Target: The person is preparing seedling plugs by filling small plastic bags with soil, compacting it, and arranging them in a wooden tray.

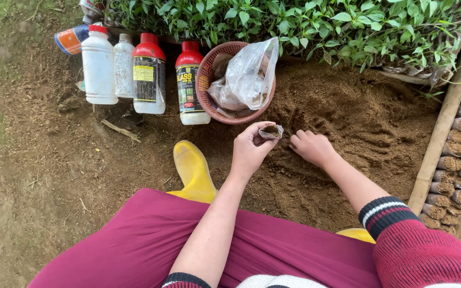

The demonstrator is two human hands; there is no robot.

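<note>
Clear plastic, thin and crinkled: small seedling bag [270,131], pinched at the rim between thumb and fingers of the left hand [251,151], mouth open and tilted toward the right, partly filled with brown soil. Held just above the soil heap [358,120], between the basket and the right hand.

Right hand [311,148]: knuckles up, fingers curled down into the loose soil, just beside the bag. Contents of the curled fingers hidden; cannot tell whether any soil is gripped.

Behind the bag: round pink plastic basket [209,80], perforated wall, tilted against the heap, holding crumpled clear plastic bags [246,74]; some brown matter visible through the film.

Left of the basket, standing upright in a row on bare ground: two red-capped bottles [149,74] with dark and yellow labels, white lower bodies; one clear bottle [123,66] showing pale granular fill; one plain white bottle [99,66] with red cap. One orange-and-blue container [70,40] lying on its side behind the row.

Far right, beyond a bamboo pole [444,122]: filled soil bags [454,160] stacked in close rows, open ends facing out.

Along the top: green leafy seedlings [305,21]. Near edge: yellow rubber boot [193,168], magenta trouser cloth [150,240].
</note>
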